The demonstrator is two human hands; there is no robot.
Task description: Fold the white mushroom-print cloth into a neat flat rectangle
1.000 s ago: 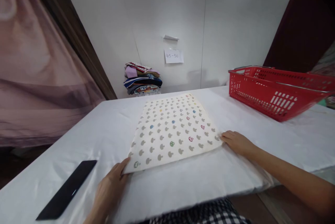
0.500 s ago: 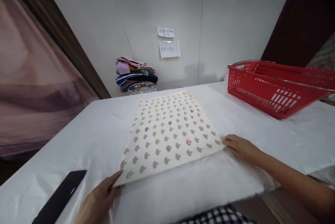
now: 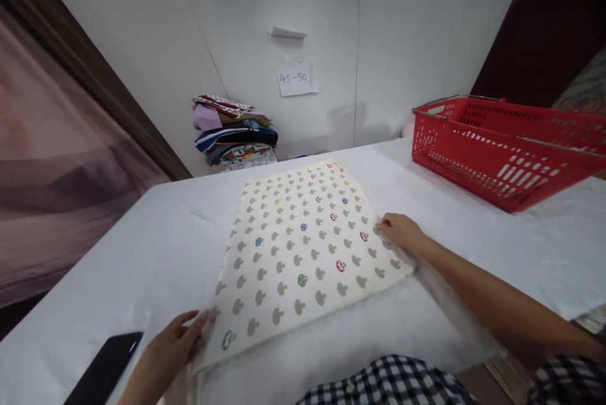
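Observation:
A cream cloth [image 3: 303, 247] printed with small mushrooms lies flat on the white table [image 3: 156, 241]. My left hand [image 3: 173, 345] rests at its near left corner, fingers spread beside the edge. On the cloth's right edge, about halfway up, lies my right hand [image 3: 400, 230], fingers curled down onto the fabric. Neither hand has lifted any part of the cloth.
A red plastic basket [image 3: 502, 152] stands at the right rear of the table. A stack of folded clothes [image 3: 234, 134] sits against the back wall under a paper note reading 45-50 [image 3: 297, 78]. A black phone [image 3: 101, 376] lies near my left hand.
My right hand has slid from the near right corner up along the cloth's right edge. The left hand stayed at the near left corner. The view has shifted closer and downward.

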